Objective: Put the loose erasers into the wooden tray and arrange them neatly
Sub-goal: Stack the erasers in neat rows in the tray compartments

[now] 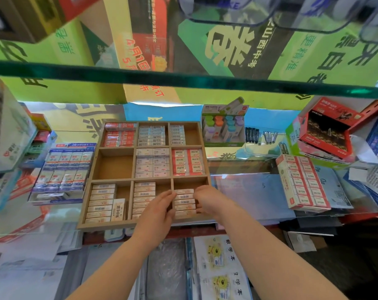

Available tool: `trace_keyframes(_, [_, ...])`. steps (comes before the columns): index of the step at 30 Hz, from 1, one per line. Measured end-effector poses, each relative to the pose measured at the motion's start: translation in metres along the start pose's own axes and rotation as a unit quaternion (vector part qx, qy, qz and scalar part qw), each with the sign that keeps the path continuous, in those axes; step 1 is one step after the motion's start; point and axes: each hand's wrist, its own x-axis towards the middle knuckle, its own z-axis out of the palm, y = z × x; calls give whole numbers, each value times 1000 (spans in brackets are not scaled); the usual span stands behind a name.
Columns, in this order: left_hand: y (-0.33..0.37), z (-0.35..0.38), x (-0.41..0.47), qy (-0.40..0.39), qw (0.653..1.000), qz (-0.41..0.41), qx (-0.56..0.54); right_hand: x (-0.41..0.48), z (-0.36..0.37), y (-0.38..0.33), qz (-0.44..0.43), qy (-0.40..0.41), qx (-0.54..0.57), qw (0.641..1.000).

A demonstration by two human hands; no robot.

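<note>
A wooden tray (115,149) with nine compartments lies on a glass shelf. Most compartments hold rows of boxed erasers; the middle-left one is bare. In the near-right compartment sits a stack of white erasers (184,203). My left hand (160,207) presses against the left side of that stack and my right hand (206,200) against its right side, so the stack is squeezed between them. One eraser (118,210) stands on edge in the near-left compartment.
A blue box of erasers (63,172) stands left of the tray and a white-and-red eraser box (303,182) to the right. A box of coloured correction tapes (224,128) and a red box (326,131) sit behind. A glass shelf edge (183,80) hangs overhead.
</note>
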Motion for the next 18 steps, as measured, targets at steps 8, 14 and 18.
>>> trace_keyframes(8, [1,-1,1,-6,999,8,34,-1,-1,0,-2,25,-21,999])
trace_keyframes(14, [0,0,1,-8,999,11,45,-2,5,-2,6,38,-7,999])
trace_keyframes(18, [-1,1,2,-13,998,15,53,-4,11,2,-19,71,13,997])
